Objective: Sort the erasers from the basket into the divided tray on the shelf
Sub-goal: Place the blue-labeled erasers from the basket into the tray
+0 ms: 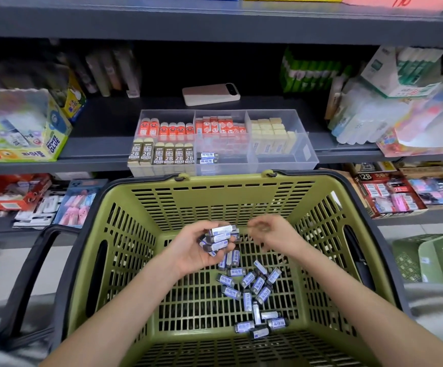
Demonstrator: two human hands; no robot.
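Observation:
A green slotted basket (215,197) fills the foreground, with several small dark erasers in blue-white sleeves (254,284) loose on its floor. My left hand (191,250) hovers inside it, palm up, gripping a stack of the same erasers (219,238). Just to the right, my right hand (270,234) is blurred, fingers loosely curled, nothing visibly in it. On the shelf beyond stands a clear divided tray (291,157) with orange, 2B and cream erasers in its compartments. Two dark erasers (208,158) lie in the front middle compartment.
A white phone-like device (211,94) lies on the shelf behind the tray. A glue box (22,133) stands to the left and packets (400,115) to the right. The shelf below carries more stationery boxes (389,192). Black basket handles (27,282) hang at the sides.

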